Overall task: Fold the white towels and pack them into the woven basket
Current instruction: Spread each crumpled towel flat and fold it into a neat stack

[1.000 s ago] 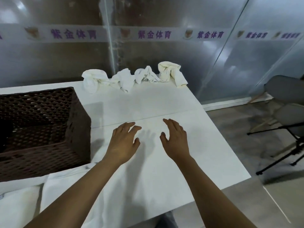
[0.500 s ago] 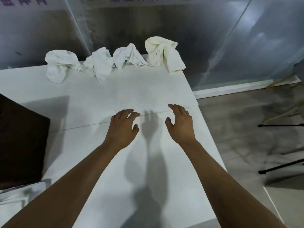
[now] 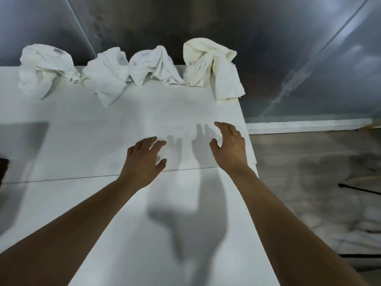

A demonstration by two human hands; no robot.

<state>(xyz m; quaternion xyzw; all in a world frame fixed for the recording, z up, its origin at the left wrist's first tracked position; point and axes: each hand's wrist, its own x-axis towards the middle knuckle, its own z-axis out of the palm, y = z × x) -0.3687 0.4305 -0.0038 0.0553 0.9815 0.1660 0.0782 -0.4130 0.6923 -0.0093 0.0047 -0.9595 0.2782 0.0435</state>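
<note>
The work surface is a white table (image 3: 86, 141) made of two flat panels that meet at a thin straight seam (image 3: 61, 179) running left to right. Its far edge stands against a grey, glossy wall (image 3: 226, 23), which carries diagonal joint lines and blurred reflections. Four crumpled white towels lie in a row along that far edge: the leftmost towel (image 3: 43, 69), the second towel (image 3: 105, 75), the third towel (image 3: 154, 67) and the rightmost towel (image 3: 208, 62), which is slightly creamier and trails a flap toward the table's right corner. Neighbouring towels touch or nearly touch. The left hand (image 3: 144, 159) and right hand (image 3: 228, 147) are extended over the middle of the table, palms down, fingers loosely spread and slightly curled, empty, well short of the towels. Their shadows fall on the surface between them. A dark sliver at the left frame edge (image 3: 3, 168) cannot be identified. To the right, a white baseboard (image 3: 309, 125) meets a grey wood-grain floor (image 3: 309, 162).
</note>
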